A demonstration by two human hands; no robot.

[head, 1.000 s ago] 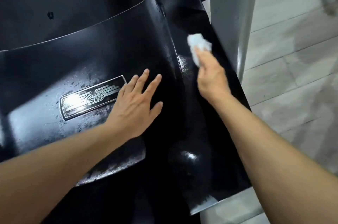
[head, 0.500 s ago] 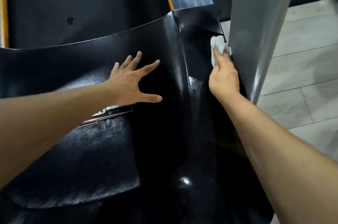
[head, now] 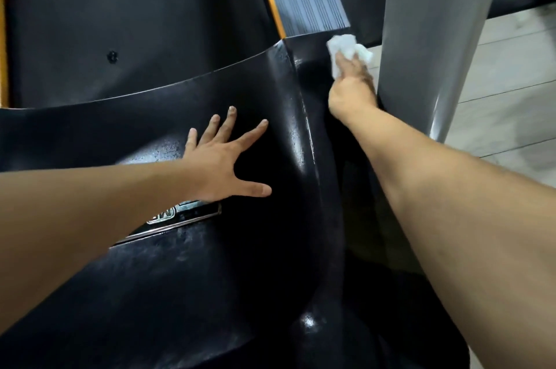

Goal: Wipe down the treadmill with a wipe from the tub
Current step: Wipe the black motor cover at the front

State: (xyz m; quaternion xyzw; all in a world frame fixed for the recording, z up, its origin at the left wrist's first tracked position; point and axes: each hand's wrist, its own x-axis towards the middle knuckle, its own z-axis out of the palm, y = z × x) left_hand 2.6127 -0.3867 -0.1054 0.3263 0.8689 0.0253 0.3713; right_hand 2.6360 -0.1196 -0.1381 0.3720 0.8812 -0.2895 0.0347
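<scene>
One treadmill [head: 168, 272] was seen, its black motor cover filling most of the view, with one grey upright post [head: 433, 37] at its right edge beside pale floor boards [head: 508, 73] and one metal badge [head: 180, 218] half hidden under the left forearm. Two hands were counted: the left hand [head: 222, 167] was laid flat on the cover with fingers spread wide and nothing held. The right hand [head: 350, 91] was curled round the one white wipe [head: 346, 46], pressed to the cover's far right corner just beside the post.
</scene>
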